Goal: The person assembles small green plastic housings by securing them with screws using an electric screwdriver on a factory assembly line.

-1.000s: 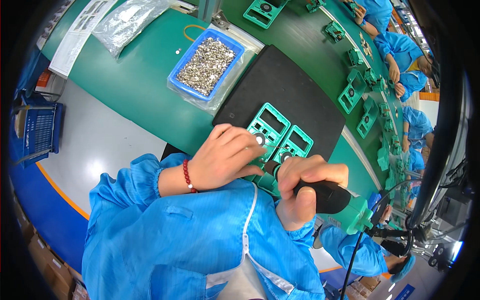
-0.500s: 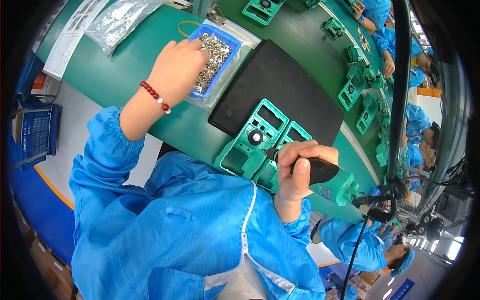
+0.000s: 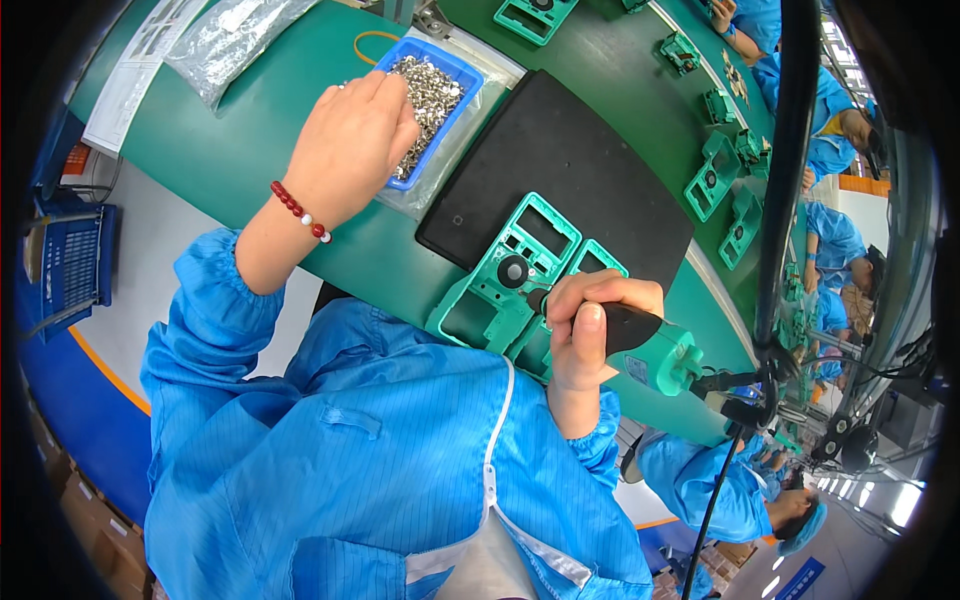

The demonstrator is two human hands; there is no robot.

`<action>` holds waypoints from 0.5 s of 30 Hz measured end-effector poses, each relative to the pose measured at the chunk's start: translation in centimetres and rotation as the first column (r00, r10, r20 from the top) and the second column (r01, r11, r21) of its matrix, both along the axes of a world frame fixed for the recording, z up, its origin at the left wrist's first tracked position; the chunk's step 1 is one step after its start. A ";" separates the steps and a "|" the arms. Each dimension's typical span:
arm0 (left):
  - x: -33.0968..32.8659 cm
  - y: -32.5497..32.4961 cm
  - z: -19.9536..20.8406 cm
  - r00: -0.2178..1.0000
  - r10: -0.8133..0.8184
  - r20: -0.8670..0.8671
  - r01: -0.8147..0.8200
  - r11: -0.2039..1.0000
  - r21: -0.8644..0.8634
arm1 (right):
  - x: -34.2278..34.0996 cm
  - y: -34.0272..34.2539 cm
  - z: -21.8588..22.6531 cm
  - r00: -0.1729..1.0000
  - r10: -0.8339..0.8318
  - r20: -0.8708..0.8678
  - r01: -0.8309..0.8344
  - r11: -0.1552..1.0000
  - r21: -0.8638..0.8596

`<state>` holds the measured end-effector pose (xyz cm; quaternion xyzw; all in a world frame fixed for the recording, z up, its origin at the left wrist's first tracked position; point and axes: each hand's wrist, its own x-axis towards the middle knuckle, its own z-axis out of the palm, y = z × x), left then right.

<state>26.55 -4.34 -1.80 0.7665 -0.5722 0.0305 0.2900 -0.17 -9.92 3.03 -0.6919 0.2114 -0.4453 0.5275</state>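
Note:
My left hand (image 3: 350, 150) reaches into a blue tray (image 3: 452, 72) of small silver screws (image 3: 425, 95); its fingertips are down among them and hidden. A red bead bracelet sits on that wrist. My right hand (image 3: 590, 330) grips a black and green electric screwdriver (image 3: 650, 345), its tip pointing at two green plastic housings (image 3: 515, 275) lying side by side on a black mat (image 3: 580, 160) in front of me.
More green housings (image 3: 720, 175) line the green conveyor bench (image 3: 260, 130) to the right, where other people in blue coats work. A clear bag of parts (image 3: 225, 40) and a paper sheet lie at the far left. A blue crate (image 3: 70, 265) stands on the floor.
My left hand left the green housings, swung up to the screw tray and is now dipped into the screws. My right hand has kept the screwdriver near the housings.

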 end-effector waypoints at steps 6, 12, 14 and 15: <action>-4.6 1.0 1.3 0.927 -0.286 -0.244 0.249 0.953 -0.169 | 0.3 -0.1 -0.7 0.998 0.006 0.066 -0.006 1.000 -0.006; -9.9 3.0 -0.5 0.836 -0.546 -0.064 0.528 0.830 -0.182 | 1.2 0.2 -0.2 0.999 -0.014 0.050 0.012 0.999 0.048; -10.6 3.4 -0.9 0.832 -0.548 -0.087 0.536 0.834 -0.131 | 1.2 0.2 -0.2 0.999 -0.010 0.039 0.007 0.998 0.065; -11.0 3.5 -1.3 0.844 -0.527 -0.102 0.514 0.848 -0.125 | 1.2 0.1 -0.2 0.999 0.003 0.055 -0.008 0.996 0.083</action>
